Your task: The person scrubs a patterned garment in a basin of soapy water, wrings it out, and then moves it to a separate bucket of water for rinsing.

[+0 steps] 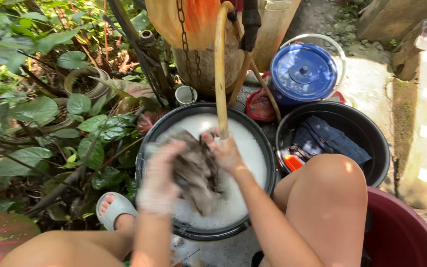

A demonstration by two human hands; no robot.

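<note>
Outdoor wash spot by leafy plants, head view: black basin (268, 163) of sudsy water under both hands, left hand (160, 180), blurred and soapy, and right hand (226, 153) both clutching a wet grey cloth (196, 170) bunched between them above the foam, yellowish hose (220, 74) hanging just beside the right hand.
</note>
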